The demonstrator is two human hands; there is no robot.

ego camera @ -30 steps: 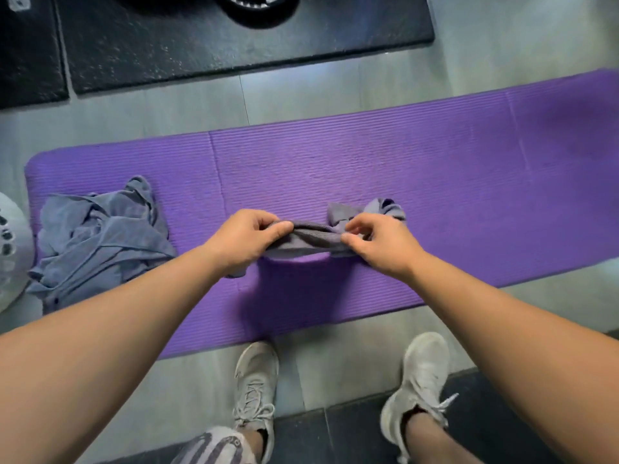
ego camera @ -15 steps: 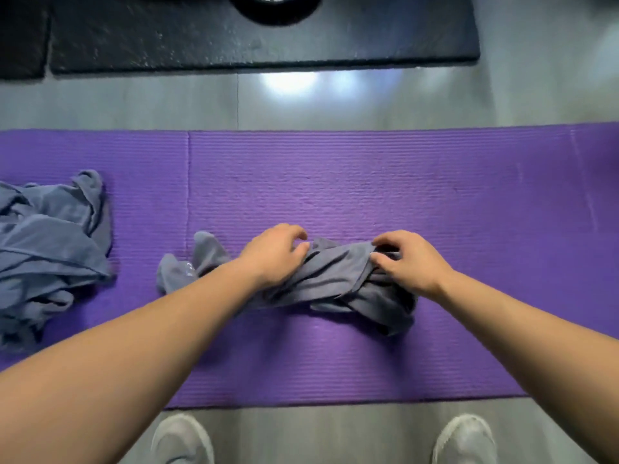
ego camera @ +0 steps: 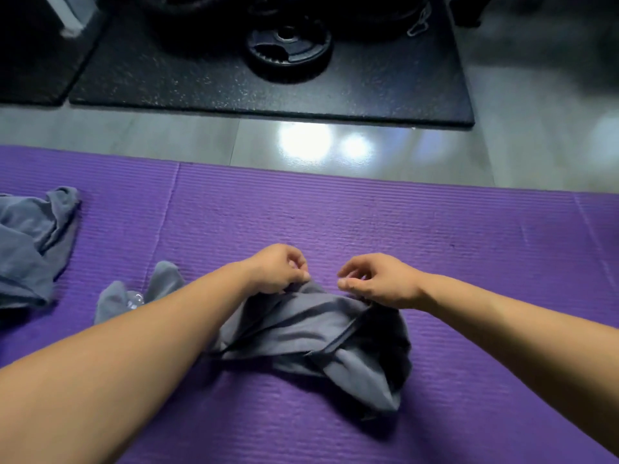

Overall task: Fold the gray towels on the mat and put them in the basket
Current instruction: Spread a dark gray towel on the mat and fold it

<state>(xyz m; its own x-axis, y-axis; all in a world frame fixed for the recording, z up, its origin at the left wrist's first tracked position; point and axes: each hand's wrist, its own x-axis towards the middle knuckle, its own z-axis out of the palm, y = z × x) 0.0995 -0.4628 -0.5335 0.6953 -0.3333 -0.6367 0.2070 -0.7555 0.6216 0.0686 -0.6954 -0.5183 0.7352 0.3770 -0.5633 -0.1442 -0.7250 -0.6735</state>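
- Towel (ego camera: pixel 301 333), gray and crumpled, is lying on the purple mat (ego camera: pixel 469 262) nearest the person, just on the near side of both hands.
- Its long axis is running left to right across the mat, with a thin tail poking out beyond the left forearm (ego camera: pixel 134 363) and the bulk bunching below the right wrist.
- Left hand (ego camera: pixel 278 267) is pinching the towel's far edge with curled fingers. Right hand (ego camera: pixel 380 279) is curling thumb to forefinger just beside it, and whether it is holding cloth cannot be told.
- Spreading the towel is likely calling for the hands to draw apart along that axis.
- Gray pile (ego camera: pixel 30 249) is waiting at the mat's left edge; no basket is showing.
- Weight plate (ego camera: pixel 288 48) is resting on black flooring (ego camera: pixel 368 88) beyond.
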